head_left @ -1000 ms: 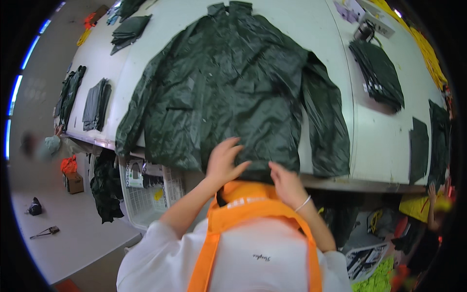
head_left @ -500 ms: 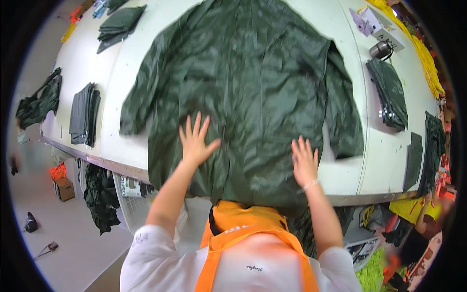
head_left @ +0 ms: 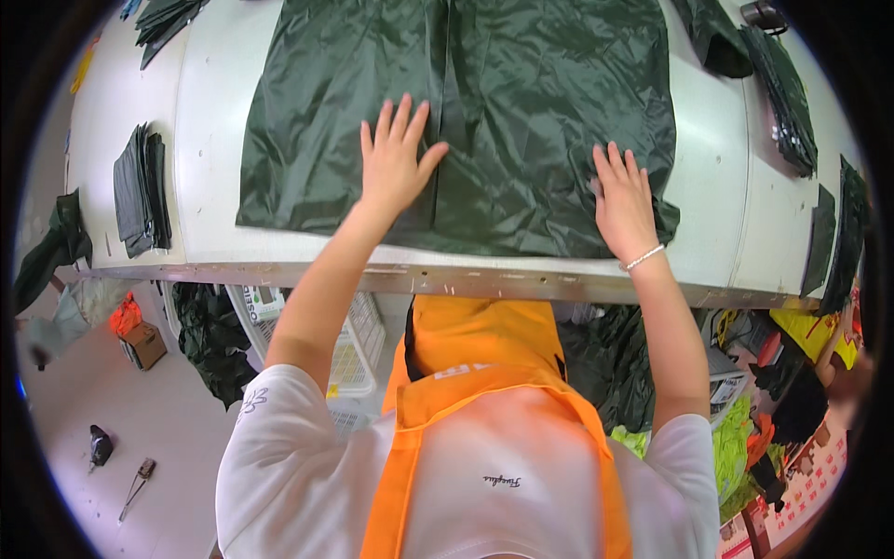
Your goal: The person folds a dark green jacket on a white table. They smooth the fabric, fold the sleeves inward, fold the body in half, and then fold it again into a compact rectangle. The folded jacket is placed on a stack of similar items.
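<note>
1. Jacket (head_left: 521, 130), dark green, lies spread out on the table (head_left: 209, 186), its hem (head_left: 466, 250) just inside the table's near edge, where the person stands.
2. Left hand (head_left: 396, 168) rests palm-down by the jacket's middle line, fingers fanned, thumb out, pinching nothing that I can see.
3. Right hand (head_left: 626, 210) lies on the cloth, farther toward the table's right, fingers loosely apart; whether its thumb catches any cloth, I can't tell.
4. Looks to me like smoothing is the step in hand; the next move, I'd say, calls for flat palms easing out the bunched corner (head_left: 666, 219).
5. Long axis runs from the table's near edge toward its far side: hem toward the person, collar end out of sight, one sleeve (head_left: 712, 42) toward the table's right.
</note>
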`<state>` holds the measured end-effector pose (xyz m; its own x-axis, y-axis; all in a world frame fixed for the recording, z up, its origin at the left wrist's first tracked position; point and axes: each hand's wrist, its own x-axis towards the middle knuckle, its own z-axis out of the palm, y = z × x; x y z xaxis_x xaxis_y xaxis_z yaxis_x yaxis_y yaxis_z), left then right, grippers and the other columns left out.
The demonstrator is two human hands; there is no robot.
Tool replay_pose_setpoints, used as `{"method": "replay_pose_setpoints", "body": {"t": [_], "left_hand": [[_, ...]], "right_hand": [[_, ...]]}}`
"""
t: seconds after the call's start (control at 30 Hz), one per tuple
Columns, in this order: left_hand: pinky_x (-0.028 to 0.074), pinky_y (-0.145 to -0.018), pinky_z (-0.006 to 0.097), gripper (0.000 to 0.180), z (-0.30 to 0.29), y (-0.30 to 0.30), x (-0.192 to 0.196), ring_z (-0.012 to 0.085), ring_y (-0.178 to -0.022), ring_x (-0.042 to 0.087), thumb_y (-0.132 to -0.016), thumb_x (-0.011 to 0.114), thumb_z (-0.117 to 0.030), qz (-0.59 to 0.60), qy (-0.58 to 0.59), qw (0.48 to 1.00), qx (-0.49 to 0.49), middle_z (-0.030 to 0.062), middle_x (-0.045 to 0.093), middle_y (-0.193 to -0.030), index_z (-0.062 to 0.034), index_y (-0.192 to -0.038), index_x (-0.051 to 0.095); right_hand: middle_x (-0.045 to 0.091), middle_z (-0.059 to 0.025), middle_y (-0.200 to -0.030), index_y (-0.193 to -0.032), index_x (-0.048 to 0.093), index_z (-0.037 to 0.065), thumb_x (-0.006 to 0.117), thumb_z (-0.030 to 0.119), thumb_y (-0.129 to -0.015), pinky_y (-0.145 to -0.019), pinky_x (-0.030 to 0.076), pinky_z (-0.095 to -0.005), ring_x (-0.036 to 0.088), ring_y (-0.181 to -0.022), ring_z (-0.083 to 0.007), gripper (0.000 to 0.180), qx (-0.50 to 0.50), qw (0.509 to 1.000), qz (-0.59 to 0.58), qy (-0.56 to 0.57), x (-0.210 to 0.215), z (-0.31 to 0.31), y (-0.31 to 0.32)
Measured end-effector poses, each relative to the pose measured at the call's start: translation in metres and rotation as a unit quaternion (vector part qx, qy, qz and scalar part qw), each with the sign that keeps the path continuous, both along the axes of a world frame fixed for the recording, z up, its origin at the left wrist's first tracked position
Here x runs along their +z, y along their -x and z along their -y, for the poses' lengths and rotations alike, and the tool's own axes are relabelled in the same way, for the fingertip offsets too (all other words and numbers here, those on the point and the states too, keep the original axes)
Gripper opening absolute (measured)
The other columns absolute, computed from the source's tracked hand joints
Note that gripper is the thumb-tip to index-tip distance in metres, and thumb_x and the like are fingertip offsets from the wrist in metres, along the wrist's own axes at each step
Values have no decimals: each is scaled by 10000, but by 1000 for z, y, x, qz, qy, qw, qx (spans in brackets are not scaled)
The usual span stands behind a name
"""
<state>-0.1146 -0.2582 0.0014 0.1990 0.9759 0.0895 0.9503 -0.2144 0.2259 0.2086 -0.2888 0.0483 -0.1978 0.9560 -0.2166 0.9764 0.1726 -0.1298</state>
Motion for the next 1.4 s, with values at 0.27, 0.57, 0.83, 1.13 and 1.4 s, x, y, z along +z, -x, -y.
{"method": "replay_pose_setpoints", "body": {"t": [0.27, 0.57, 0.83, 1.13, 1.4], "left_hand": [[137, -1098, 555, 477, 55, -29, -15, 351, -1383, 214, -917, 492, -224, 108, 37, 993, -19, 127, 269, -1497, -108, -1374, 418], [321, -1044, 423, 398, 82, -21, 0, 351, -1285, 391, -809, 563, 9, 341, 54, 937, -49, 148, 459, -1354, -70, -1199, 553], [405, -914, 419, 362, 139, -16, 8, 331, -1052, 514, -654, 728, -65, 297, 35, 946, -128, 120, 568, -1049, -53, -980, 574], [504, -670, 321, 246, 136, -17, 19, 244, -801, 621, -680, 701, -3, 295, -157, 934, -129, 67, 636, -920, -45, -906, 613], [510, -667, 313, 226, 131, -11, 41, 246, -785, 622, -665, 700, 48, 324, -191, 914, -149, 82, 634, -893, -23, -872, 646]], "right_hand": [[486, -116, -1345, -1248, 538, 126, 496, -10, -856, -1030, 351, -447, 415, -1264, -325, 417, -59, 987, -68, -136, -34, 43, -41], [580, -29, -1002, -984, 619, 111, 692, 135, -766, -656, 504, -371, 629, -785, -259, 231, -9, 937, -342, 68, -17, 110, 98], [620, -140, -644, -738, 635, -14, 713, 250, -754, -596, 480, -339, 613, -616, -283, 276, -229, 868, -412, 157, -43, 85, 140], [605, -120, -804, -968, 521, -32, 621, 304, -878, -678, 463, -331, 574, -727, -197, 362, -249, 803, -509, 184, -5, 74, 130], [564, -120, -931, -973, 555, -6, 643, 135, -847, -731, 502, -320, 607, -824, -272, 208, -9, 905, -417, 81, 43, 83, 114]]}}
